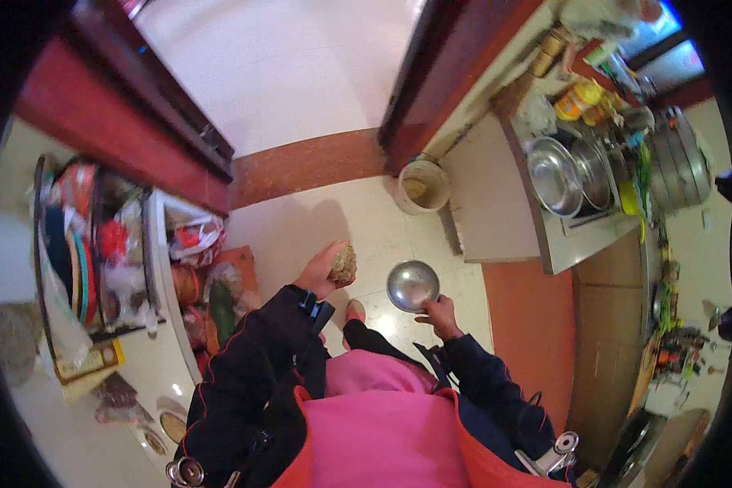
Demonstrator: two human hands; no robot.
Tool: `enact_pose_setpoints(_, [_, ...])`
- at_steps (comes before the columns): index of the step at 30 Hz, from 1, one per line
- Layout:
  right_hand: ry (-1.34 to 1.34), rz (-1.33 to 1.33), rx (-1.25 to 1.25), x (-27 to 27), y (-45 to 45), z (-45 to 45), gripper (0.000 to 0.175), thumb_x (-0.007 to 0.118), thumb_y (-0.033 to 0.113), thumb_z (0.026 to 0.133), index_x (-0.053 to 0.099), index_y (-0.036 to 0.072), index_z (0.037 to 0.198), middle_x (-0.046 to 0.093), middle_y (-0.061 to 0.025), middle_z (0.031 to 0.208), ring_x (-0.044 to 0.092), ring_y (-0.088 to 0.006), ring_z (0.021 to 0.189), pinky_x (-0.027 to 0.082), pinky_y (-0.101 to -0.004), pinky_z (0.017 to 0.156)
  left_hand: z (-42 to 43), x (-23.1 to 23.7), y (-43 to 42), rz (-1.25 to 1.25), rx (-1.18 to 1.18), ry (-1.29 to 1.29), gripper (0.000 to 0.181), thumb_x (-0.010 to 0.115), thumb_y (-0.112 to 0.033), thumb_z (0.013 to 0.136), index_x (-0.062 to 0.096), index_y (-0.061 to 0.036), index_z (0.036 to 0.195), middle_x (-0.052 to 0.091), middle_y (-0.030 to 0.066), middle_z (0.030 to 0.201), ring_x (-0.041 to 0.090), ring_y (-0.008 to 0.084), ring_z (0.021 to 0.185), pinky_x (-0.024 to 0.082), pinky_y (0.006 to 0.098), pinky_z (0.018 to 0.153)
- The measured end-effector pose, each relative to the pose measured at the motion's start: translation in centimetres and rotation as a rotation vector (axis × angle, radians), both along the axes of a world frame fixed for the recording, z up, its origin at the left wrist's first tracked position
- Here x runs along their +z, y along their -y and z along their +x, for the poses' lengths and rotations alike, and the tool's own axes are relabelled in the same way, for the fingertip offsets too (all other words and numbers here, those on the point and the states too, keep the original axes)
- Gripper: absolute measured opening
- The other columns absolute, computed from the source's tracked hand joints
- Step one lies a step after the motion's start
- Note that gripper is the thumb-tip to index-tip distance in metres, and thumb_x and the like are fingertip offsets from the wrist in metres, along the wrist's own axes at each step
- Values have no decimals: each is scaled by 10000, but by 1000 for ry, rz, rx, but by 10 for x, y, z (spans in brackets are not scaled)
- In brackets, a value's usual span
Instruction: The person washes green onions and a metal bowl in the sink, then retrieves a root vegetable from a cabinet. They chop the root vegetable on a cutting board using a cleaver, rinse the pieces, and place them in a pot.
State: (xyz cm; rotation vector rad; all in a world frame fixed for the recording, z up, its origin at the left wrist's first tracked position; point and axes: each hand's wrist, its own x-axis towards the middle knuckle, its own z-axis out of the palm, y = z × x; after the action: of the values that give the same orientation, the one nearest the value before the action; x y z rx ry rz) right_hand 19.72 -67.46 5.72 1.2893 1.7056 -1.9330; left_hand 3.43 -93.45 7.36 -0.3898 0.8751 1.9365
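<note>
A rounded, rough, tan-brown lump (343, 266) rests in the fingers of my left hand (321, 268); what it is made of I cannot tell. My right hand (444, 318) grips the rim of a small stainless steel bowl (412, 284). The inside of the bowl is shiny, and no contents show in it. Both hands are held out over the tiled floor, with the lump to the left of the bowl and apart from it.
Beyond the bowl, a whitish bucket (423, 188) stands by the doorway. Metal basins (555, 177) sit on the right-hand counter (592, 241). At left are a rack of bags (122, 244) and a dark green gourd-like vegetable (222, 308). A dark wooden door (158, 91) stands ajar.
</note>
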Motion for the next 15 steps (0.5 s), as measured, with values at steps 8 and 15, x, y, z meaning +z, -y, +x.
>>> enact_pose_setpoints(8, [140, -85, -544, -19, -35, 78, 240, 532, -2, 754, 491, -106, 966, 588, -165, 831, 641, -267, 711, 583, -387, 550, -88, -78, -175, -251, -249, 64, 313, 580, -437, 840, 508, -173, 991, 531, 11, 856, 543, 177, 779, 497, 388, 672])
enact_pose_setpoints(15, [216, -115, -951, -18, -8, 103, 261, 552, 3, 725, 537, -85, 970, 591, -136, 829, 626, -241, 718, 582, -386, 561, -169, -132, -291, -303, -396, 83, 306, 631, -396, 817, 512, -142, 938, 534, 26, 814, 543, 207, 754, 494, 392, 667])
